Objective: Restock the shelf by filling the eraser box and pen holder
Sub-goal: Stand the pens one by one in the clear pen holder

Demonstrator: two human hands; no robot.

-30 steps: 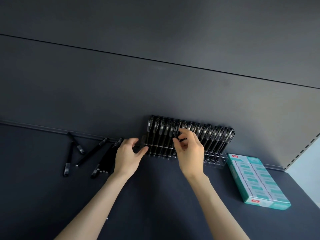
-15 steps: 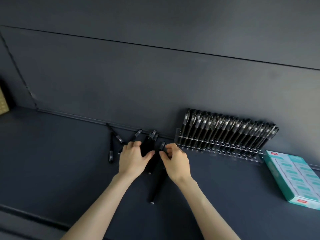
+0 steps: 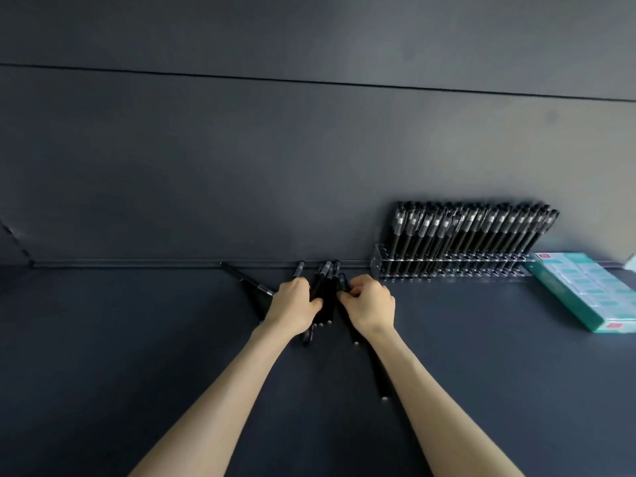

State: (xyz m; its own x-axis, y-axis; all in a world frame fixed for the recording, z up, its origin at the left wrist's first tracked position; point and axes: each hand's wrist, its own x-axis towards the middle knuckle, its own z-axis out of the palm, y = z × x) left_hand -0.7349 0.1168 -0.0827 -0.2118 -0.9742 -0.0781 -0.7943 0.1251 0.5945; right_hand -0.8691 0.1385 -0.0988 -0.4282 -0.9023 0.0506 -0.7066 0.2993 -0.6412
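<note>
A clear acrylic pen holder [image 3: 382,261] stands against the back wall at the right, with a full row of black pens [image 3: 471,232] leaning in it. Left of it, several loose black pens [image 3: 325,290] lie bunched on the dark shelf. My left hand [image 3: 292,306] rests on the left side of that bunch, its fingers curled around some pens. My right hand [image 3: 370,304] pinches one pen at the bunch's right side. A teal eraser box [image 3: 585,292] lies at the far right, filled with wrapped erasers.
One stray black pen [image 3: 246,278] lies left of my left hand, and another pen [image 3: 380,376] lies partly under my right forearm. The dark shelf [image 3: 137,339] stretches left; the dark back wall [image 3: 241,166] rises right behind the pens.
My right hand has left the pen holder and come down left to the loose pens. My left hand stays on the bunch. The view has shifted left, so holder and box sit further right.
</note>
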